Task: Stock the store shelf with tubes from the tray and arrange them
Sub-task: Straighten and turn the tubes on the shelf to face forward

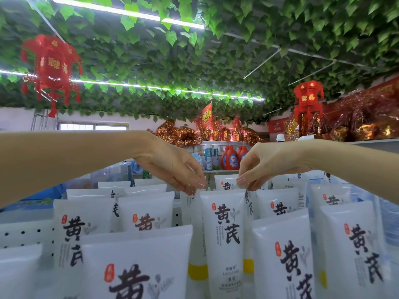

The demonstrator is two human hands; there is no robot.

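Leaf-covered ceiling (237,50) overhead; left hand (172,167) and right hand (265,165) each pinch a top corner of the upright central tube (224,234).

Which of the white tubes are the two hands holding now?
The upright middle tube, the only one with its whole label showing: the left hand and the right hand pinch its top corners.
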